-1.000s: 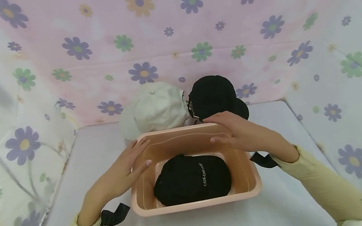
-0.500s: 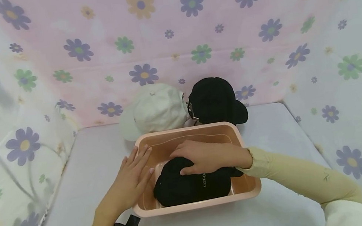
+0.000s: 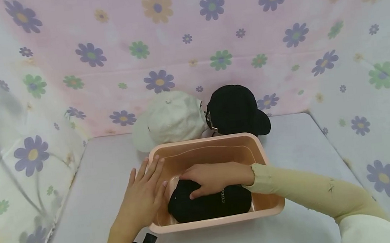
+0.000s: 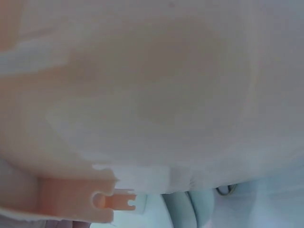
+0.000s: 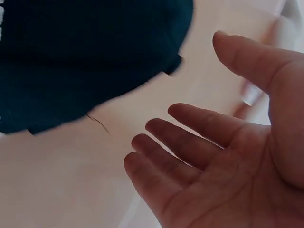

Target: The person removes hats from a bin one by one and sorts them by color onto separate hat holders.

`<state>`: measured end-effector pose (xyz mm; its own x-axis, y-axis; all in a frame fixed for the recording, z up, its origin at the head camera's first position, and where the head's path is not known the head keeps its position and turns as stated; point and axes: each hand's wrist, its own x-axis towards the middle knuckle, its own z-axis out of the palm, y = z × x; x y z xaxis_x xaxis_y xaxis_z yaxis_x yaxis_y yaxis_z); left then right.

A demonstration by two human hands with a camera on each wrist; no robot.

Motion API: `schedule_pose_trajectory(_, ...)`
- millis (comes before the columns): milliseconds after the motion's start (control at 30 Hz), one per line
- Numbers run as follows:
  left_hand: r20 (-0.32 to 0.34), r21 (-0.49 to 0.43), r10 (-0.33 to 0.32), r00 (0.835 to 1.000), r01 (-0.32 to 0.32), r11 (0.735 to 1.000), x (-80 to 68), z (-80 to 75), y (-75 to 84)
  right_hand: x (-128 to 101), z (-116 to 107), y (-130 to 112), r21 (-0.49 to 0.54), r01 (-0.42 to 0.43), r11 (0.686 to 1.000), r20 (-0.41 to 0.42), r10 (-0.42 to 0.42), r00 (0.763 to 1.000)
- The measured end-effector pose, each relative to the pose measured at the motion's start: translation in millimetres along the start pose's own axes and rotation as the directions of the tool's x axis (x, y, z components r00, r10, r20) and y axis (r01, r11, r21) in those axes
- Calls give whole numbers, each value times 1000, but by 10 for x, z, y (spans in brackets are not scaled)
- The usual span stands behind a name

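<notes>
- The tub (image 3: 255, 146), a peach plastic basin, sits mid-table; every place below is told from it.
- A black cap (image 3: 208, 206) lies inside the tub on its floor, toward the near wall, with its long axis running left to right along the tub's length. White lettering shows on its crown in the head view.
- The right hand (image 3: 214, 177) reaches in over the tub's right side and lies on the far-left part of the cap. In the head view its fingers are laid out over the crown, pointing left.
- The right wrist view shows that hand (image 5: 223, 156) with fingers loosely spread and only slightly bent, the dark cap (image 5: 80, 57) just beyond the fingertips. It looks open; whether it presses the cloth or only rests on it I cannot tell.
- The left hand (image 3: 142, 197) lies flat against the tub's left rim and wall, fingers straight and slightly fanned, pointing to the far side. It holds nothing and touches the tub from outside.
- The left wrist view is filled by the blurred peach wall (image 4: 142, 95), too close to add more.
- The right hand is on the cap; the left is just beside it, parted from it by the tub wall.
- Behind the tub's far rim, touching or nearly so, stand a white cap (image 3: 169, 118) on the left and another black one (image 3: 233, 109) on the right, side by side against the flowered cloth backdrop (image 3: 185, 38).
</notes>
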<state>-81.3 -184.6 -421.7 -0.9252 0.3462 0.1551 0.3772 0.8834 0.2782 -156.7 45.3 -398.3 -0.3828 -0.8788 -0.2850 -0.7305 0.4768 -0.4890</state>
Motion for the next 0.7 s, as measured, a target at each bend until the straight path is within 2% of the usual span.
schedule_pose_trajectory(100,-13,29,-3,1000,3,1000,-5,-27,40,87,93,50,-8,7,1000,22,-7,1000)
schedule_pose_trajectory(200,-23,53,-8,1000,10,999,-11,-42,65,140,166,66,-32,-24,999,54,26,998)
schedule_pose_trajectory(333,-33,63,-9,999,11,998,-19,-33,70,161,202,42,-45,-49,998,52,52,997)
schedule_pose_trajectory(533,-47,62,-14,999,16,998,-19,-1,67,173,238,18,-29,-23,999,57,24,998)
schedule_pose_trajectory(700,-22,60,-43,999,44,997,-22,3,81,184,309,10,-23,-6,1000,95,9,995)
